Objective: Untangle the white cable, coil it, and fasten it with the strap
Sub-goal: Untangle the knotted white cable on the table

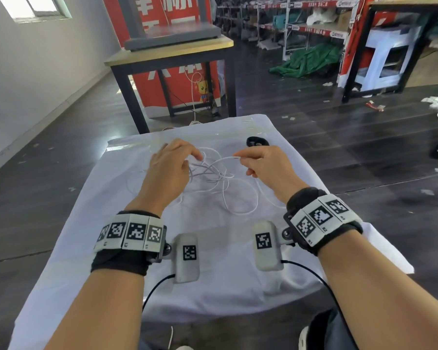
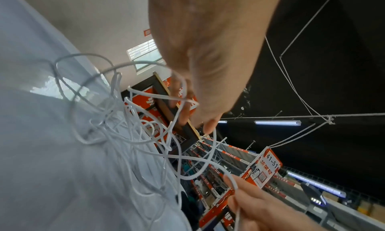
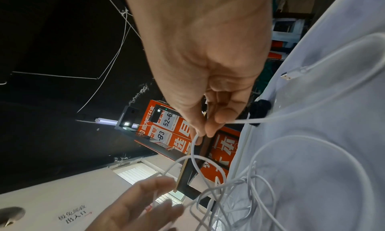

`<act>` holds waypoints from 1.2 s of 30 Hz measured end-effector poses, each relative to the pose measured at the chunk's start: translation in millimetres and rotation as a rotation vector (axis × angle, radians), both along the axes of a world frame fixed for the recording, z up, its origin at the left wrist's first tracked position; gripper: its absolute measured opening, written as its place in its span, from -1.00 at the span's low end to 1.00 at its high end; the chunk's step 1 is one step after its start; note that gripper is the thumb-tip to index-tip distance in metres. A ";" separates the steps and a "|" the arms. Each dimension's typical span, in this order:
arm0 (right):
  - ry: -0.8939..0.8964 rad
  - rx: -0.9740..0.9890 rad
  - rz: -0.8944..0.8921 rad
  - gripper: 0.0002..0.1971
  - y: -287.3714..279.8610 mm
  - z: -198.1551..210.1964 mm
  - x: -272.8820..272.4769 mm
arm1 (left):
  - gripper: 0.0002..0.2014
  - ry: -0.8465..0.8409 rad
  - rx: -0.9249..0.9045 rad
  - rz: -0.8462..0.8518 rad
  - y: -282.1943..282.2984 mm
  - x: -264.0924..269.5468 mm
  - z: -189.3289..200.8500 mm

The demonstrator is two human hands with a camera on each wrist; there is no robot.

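Note:
The white cable lies in a loose tangle on the white cloth over the table. My left hand is at the tangle's left side, fingers curled into its raised strands. My right hand pinches one strand between thumb and fingertips and holds it above the cloth. The cable's USB plug lies free on the cloth. Just beyond my right hand, the black strap lies on the cloth, untouched.
Past the cloth's far edge stands a dark-framed table with a grey platform on it. Shelving, a green tarp and scraps of litter are on the dark floor to the right. Camera units hang under both wrists.

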State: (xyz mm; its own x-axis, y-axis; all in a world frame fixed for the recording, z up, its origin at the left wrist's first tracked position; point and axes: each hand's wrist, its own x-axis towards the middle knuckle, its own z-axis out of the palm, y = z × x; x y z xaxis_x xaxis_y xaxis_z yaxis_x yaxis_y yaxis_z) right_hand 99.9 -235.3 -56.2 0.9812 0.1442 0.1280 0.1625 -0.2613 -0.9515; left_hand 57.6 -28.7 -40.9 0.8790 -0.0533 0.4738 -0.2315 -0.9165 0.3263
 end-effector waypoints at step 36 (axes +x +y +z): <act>-0.222 -0.503 0.341 -0.73 37.6 -12.0 -1.7 | -0.64 0.383 -0.189 0.079 14.3 -14.4 50.9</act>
State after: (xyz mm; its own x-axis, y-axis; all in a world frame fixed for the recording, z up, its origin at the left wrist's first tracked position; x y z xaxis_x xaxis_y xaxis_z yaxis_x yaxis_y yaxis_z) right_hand 98.2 -197.8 -68.2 0.8274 0.5388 0.1582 0.4943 -0.5651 -0.6605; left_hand 43.1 -14.4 10.0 0.9911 0.0779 0.1076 0.0077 -0.8423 0.5389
